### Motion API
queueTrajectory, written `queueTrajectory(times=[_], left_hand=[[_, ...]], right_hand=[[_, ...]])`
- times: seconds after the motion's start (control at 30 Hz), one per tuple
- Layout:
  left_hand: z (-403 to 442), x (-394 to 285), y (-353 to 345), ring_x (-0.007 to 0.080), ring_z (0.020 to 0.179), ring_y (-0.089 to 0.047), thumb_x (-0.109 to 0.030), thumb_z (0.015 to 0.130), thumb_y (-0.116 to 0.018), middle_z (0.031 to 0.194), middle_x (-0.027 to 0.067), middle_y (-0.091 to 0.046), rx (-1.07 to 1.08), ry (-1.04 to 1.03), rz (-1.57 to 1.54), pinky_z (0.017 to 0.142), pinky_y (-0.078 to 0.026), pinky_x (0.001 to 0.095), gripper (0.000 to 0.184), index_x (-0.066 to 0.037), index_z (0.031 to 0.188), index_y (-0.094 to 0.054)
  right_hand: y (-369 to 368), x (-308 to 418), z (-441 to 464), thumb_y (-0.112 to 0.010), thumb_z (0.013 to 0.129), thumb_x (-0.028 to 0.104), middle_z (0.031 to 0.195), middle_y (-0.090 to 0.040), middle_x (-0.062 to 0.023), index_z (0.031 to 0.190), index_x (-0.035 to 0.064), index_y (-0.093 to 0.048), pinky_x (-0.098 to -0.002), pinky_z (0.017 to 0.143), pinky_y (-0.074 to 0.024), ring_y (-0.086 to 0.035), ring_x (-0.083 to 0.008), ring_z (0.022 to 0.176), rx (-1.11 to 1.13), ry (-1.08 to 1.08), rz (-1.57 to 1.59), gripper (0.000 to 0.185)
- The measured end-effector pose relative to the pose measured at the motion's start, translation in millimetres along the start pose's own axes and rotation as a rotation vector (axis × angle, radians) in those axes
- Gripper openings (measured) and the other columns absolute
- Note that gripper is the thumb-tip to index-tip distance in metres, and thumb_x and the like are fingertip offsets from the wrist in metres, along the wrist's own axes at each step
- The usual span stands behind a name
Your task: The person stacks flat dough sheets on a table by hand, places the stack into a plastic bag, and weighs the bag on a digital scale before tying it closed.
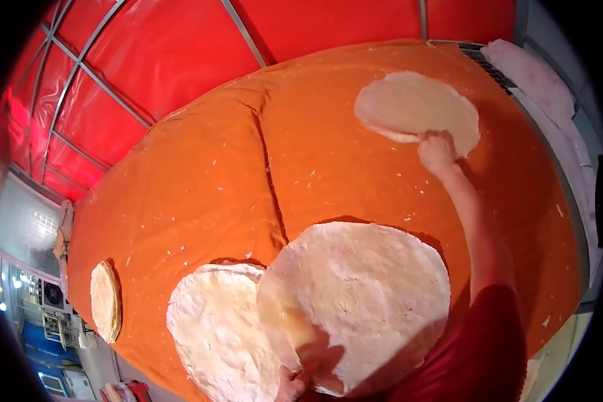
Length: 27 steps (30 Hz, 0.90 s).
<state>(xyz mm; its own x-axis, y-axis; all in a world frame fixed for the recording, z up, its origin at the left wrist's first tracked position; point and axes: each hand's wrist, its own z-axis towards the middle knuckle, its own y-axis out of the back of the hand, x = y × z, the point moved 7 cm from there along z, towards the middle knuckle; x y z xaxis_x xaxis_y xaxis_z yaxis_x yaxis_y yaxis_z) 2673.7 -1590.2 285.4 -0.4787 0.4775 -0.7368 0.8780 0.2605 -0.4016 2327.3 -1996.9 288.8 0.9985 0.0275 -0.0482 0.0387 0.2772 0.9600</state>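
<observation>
My right hand (437, 151) reaches far across the orange cloth, its fingers closed on the near edge of a thin round flatbread (415, 104). That flatbread lies on the cloth, its near edge slightly raised. At the bottom of the view my left hand (292, 385), partly cut off, pinches the lower left edge of a large pale flatbread (368, 288). This large round overlaps a second flatbread stack (221, 328) to its left. The large round's left edge looks smeared by motion.
The orange cloth (201, 181) covers a wide surface, with a long crease and scattered crumbs. A small flatbread stack (105, 301) lies at the far left. Red sheeting (174, 53) on metal bars stands behind. A pale rolled cloth (532, 74) lies along the right edge.
</observation>
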Motion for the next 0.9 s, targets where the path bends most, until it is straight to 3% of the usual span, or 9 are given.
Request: queueTrajectory(times=[0.03, 0.07, 0.17, 0.3, 0.37, 0.5, 0.57, 0.63, 0.9], left_hand=[[0.9, -0.9, 1.1, 0.0232, 0.091, -0.054, -0.005, 0.075, -0.053, 0.11, 0.011, -0.051, 0.035, -0.022, -0.02, 0.075, -0.045, 0.0332, 0.051, -0.002, 0.122, -0.035], [1.2, -1.5, 1.6, 0.0225, 0.09, -0.054, -0.003, 0.075, -0.052, 0.11, 0.0108, -0.051, 0.076, -0.055, -0.042, 0.074, -0.045, 0.0324, 0.049, -0.003, 0.122, -0.035], [-3.4, -6.8, -1.5, 0.0205, 0.086, -0.056, 0.001, 0.077, -0.049, 0.108, 0.0099, -0.053, 0.172, -0.15, -0.079, 0.07, -0.047, 0.0301, 0.046, -0.003, 0.121, -0.037], [10.3, 17.7, 33.7, 0.0046, 0.07, -0.042, -0.008, 0.083, -0.049, 0.076, -0.0053, -0.047, 0.047, -0.17, -0.038, 0.061, -0.037, 0.0205, 0.031, -0.002, 0.113, -0.044], [4.0, 9.9, 20.7, 0.0036, 0.07, -0.042, -0.015, 0.086, -0.048, 0.077, -0.0058, -0.047, -0.016, -0.14, -0.005, 0.062, -0.036, 0.0189, 0.028, -0.002, 0.11, -0.046], [3.8, 10.5, 30.8, 0.0047, 0.073, -0.044, -0.026, 0.088, -0.046, 0.08, -0.0051, -0.049, 0.02, -0.244, -0.064, 0.064, -0.036, 0.0178, 0.031, -0.002, 0.108, -0.046], [6.6, 18.4, 24.5, 0.0079, 0.076, -0.048, -0.03, 0.087, -0.047, 0.084, -0.0009, -0.052, 0.015, -0.12, -0.15, 0.064, -0.039, 0.0206, 0.033, -0.004, 0.108, -0.045], [-7.7, 4.2, 5.4, 0.009, 0.078, -0.05, -0.032, 0.086, -0.048, 0.086, 0.001, -0.054, 0.159, 0.065, -0.246, 0.065, -0.041, 0.0225, 0.034, -0.005, 0.107, -0.045], [6.7, -3.2, 0.5, 0.0137, 0.08, -0.054, -0.014, 0.081, -0.056, 0.089, 0.0045, -0.056, 0.151, -0.232, -0.164, 0.068, -0.045, 0.0272, 0.031, -0.006, 0.108, -0.042]], right_hand=[[18.2, 14.8, -20.1, -0.045, 0.072, 0.008, 0.065, -0.058, -0.0124, 0.081, 0.0027, -0.056, -0.0383, 0.06, -0.0461, -0.058, -0.0299, 0.068, 0.057, 0.003, 0.025, 0.015], [47.2, 31.4, -48.4, -0.044, 0.072, 0.007, 0.065, -0.056, -0.0132, 0.081, 0.0027, -0.054, -0.0413, 0.061, -0.0443, -0.056, -0.032, 0.066, -0.271, 0.222, 0.024, 0.014], [62.7, 41.2, -96.4, -0.043, 0.07, 0.003, 0.076, -0.056, -0.0171, 0.08, -0.0009, -0.049, -0.0422, 0.064, -0.0437, -0.055, -0.0333, 0.071, -0.03, 0.351, 0.084, 0.013], [140.3, 44.2, -117.3, -0.044, 0.07, 0.004, 0.076, -0.056, -0.017, 0.078, -0.0002, -0.047, -0.0418, 0.062, -0.0436, -0.056, -0.0322, 0.071, -0.138, 0.366, 0.125, 0.01], [201.4, 91.3, -139.6, -0.046, 0.07, 0.004, 0.075, -0.056, -0.0175, 0.077, 0.0003, -0.047, -0.0415, 0.06, -0.0434, -0.056, -0.0307, 0.07, -0.248, 0.513, 0.197, 0.009], [193.9, 194.3, -247.1, -0.048, 0.07, 0.012, 0.066, -0.05, -0.0106, 0.08, 0.0041, -0.049, -0.0341, 0.051, -0.0423, -0.053, -0.0214, 0.06, -0.153, 0.758, 0.331, 0.013], [168.4, 248.9, -320.8, -0.049, 0.068, 0.013, 0.067, -0.05, -0.0115, 0.093, -0.0017, -0.049, -0.0309, 0.05, -0.044, -0.053, -0.0193, 0.061, 0.091, 1.021, -0.067, 0.029], [183.5, 264.6, -361.9, -0.047, 0.069, 0.01, 0.068, -0.052, -0.0122, 0.098, -0.0072, -0.047, -0.0318, 0.053, -0.0458, -0.055, -0.0217, 0.061, 0.193, 1.114, 0.288, 0.034], [199.6, 258.1, -384.0, -0.059, 0.067, 0.005, 0.085, -0.057, -0.022, 0.103, -0.0102, -0.046, -0.0351, 0.06, -0.0479, -0.059, -0.0298, 0.07, -0.11, 0.774, 0.578, 0.042]])
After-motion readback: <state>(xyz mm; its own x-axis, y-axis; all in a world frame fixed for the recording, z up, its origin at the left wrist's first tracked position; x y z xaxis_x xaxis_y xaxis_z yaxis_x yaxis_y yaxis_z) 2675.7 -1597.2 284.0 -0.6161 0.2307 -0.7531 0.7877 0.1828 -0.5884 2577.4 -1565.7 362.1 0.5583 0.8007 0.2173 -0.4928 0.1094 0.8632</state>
